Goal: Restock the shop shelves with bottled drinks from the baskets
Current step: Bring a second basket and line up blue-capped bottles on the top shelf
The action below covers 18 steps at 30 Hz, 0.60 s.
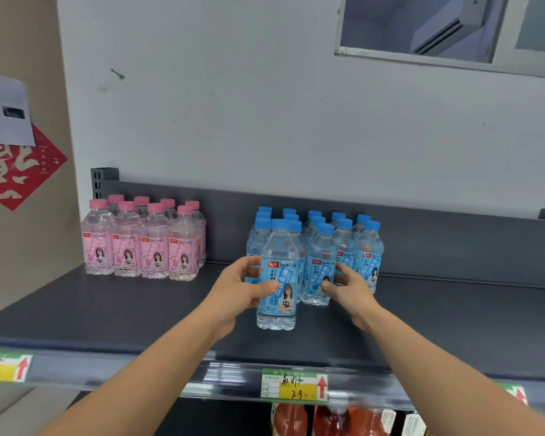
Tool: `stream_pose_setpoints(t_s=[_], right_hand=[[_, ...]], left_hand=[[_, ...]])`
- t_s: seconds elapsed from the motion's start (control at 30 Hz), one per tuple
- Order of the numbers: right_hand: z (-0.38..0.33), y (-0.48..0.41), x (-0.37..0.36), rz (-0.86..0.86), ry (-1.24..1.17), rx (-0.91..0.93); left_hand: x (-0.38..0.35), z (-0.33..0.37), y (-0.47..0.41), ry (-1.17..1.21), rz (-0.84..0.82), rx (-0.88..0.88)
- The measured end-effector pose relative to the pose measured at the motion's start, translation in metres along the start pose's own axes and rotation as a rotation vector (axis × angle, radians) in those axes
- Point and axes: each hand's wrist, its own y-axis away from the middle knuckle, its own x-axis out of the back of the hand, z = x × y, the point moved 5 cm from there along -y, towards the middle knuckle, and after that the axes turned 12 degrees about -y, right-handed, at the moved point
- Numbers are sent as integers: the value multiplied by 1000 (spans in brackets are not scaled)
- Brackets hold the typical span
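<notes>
A clear bottle with a blue cap and blue label (277, 278) stands nearest the front of the dark grey top shelf (107, 309). My left hand (236, 291) grips it round the label from the left. Just behind and to the right stands a second blue-capped bottle (320, 265); my right hand (350, 289) holds its lower right side with thumb and fingers curled round it. Both bottles belong to a cluster of several blue-capped bottles (343, 234) in rows toward the back panel.
Several pink-capped peach soda bottles (142, 243) stand at the shelf's left end by the wall. A price tag (294, 383) sits on the shelf's front rail. Red-brown bottles (328, 420) show on the shelf below. Bare shelf lies between the two groups and to the right.
</notes>
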Motion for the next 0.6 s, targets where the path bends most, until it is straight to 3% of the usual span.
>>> stream_pose_setpoints(t_s=[0.07,0.13,0.2,0.3,0.37,0.6], right_hand=[[-3,4,0,38,120,17],[-16,15,5,195,242,115],[-37,38,5,304,182,272],[-55,59,-14,-7,-91,230],[-59,70,-23,-181,-72,166],[-63,68,5,-173,-39,189]], left_hand=[[-4,0,1,4,-4,-3],[-8,-1,2,2,-10,-4],[-15,0,3,-1,-17,-8],[-28,1,3,-6,-28,-12],[-37,3,4,4,-37,-18],[-67,6,0,-37,-70,-54]])
